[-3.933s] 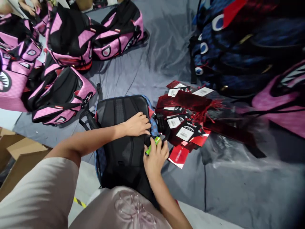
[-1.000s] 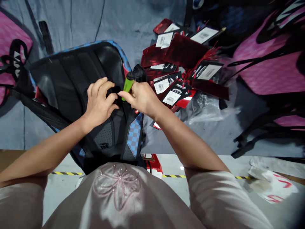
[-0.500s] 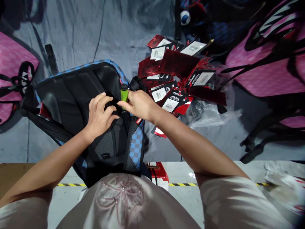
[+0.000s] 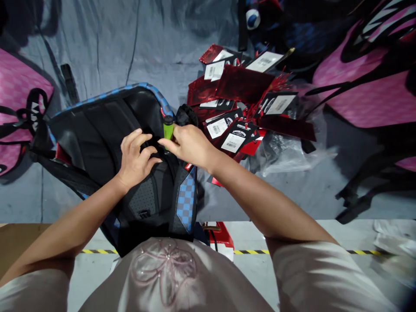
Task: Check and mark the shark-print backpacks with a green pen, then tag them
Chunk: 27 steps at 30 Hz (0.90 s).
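A black backpack (image 4: 97, 125) with blue checkered edging lies with its padded back panel and shoulder straps facing up. My left hand (image 4: 134, 158) rests on that panel, its bent fingers and thumb closed on black material near the top. Just to its right, my right hand (image 4: 186, 143) is wrapped around a bright green handle (image 4: 168, 132) with a black end, held upright against the backpack. The working end of this tool is hidden in the dark fabric. A small red label (image 4: 188, 166) shows below my right hand.
Right of the backpack lies a heap of black hang tags (image 4: 234, 141) and shiny red pouches (image 4: 243, 84), with clear plastic (image 4: 282, 156) beside it. Pink bags (image 4: 367, 97) stand at the right, another pink bag (image 4: 19, 86) at the left. A grey cloth (image 4: 97, 47) covers the table.
Both hands keep their hold in nearly the same place. The view has shifted slightly, so the tags and pink bags at the right appear a little farther right.
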{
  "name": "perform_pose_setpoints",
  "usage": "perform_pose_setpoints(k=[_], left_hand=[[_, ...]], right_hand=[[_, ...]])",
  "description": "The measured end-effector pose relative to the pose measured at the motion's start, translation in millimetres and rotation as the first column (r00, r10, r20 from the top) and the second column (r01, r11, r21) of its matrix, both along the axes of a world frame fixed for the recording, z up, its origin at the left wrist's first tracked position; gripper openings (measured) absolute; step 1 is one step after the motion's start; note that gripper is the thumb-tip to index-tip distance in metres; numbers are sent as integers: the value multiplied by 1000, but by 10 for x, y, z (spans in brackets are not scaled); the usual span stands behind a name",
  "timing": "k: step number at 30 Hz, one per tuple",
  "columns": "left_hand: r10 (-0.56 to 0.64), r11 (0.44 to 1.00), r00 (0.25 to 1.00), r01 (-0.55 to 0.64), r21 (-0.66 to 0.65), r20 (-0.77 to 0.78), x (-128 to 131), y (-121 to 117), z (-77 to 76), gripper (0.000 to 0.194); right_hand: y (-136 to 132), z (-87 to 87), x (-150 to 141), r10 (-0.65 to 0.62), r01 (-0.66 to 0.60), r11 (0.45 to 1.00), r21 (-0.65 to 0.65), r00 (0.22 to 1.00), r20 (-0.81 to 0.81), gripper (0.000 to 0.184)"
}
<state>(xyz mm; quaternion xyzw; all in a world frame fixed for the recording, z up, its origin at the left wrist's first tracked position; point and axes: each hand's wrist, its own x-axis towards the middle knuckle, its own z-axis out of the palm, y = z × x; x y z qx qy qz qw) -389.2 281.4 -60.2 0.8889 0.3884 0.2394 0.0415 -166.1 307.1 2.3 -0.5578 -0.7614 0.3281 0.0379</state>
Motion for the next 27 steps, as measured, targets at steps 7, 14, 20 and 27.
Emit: perform_pose_setpoints(k=[7, 14, 20, 27], left_hand=[[-32, 999, 997, 30, 35, 73, 4, 2, -21, 25], [-34, 999, 996, 32, 24, 81, 3, 1, -35, 24], [-26, 1000, 997, 26, -1, 73, -22, -2, -68, 26], [-13, 1000, 1000, 13, -10, 25, -20, 4, -58, 27]], right_hand=[[62, 10, -19, 78, -78, 997, 9, 997, 4, 39], [96, 44, -50, 83, -82, 996, -27, 996, 32, 41], [89, 19, -17, 78, -78, 995, -59, 997, 0, 42], [46, -51, 52, 33, -35, 998, -47, 999, -43, 38]])
